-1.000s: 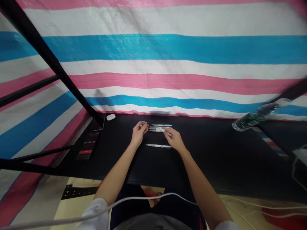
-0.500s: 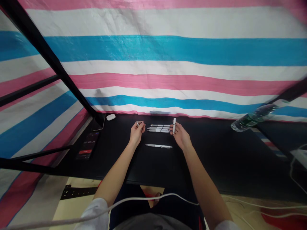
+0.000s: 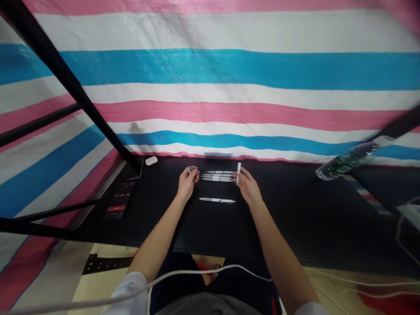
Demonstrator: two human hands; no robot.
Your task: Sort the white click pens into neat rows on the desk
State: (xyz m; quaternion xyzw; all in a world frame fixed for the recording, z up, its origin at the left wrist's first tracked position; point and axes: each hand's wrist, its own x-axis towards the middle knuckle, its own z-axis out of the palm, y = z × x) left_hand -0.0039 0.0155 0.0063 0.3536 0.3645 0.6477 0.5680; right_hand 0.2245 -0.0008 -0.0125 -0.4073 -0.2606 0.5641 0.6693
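Several white-and-grey pens [image 3: 217, 176] lie side by side on the black tabletop between my hands. Closer to me, a single white pen [image 3: 217, 200] lies crosswise. My left hand [image 3: 187, 180], left of the row, pinches a small pen part; its silvery end [image 3: 189, 170] shows by the thumb, and a thin dark piece sticks out to the right, too small to name. At the row's right ends, my right hand [image 3: 248, 184] is closed with a white pen barrel [image 3: 238, 173] held upright in its fingers. Its other fingertips are close to the pens' ends.
A phone [image 3: 119, 201] running a timer lies at the left, near a white earbud case [image 3: 151, 161]. A clear plastic bottle [image 3: 348, 162] is at the right. Black frame bars [image 3: 75, 92] and a striped sheet [image 3: 229, 70] surround the table. A white cable [image 3: 197, 272] crosses in front of my body.
Almost nothing differs. Both hands keep their grips in nearly the same place, and the pens lie as before.
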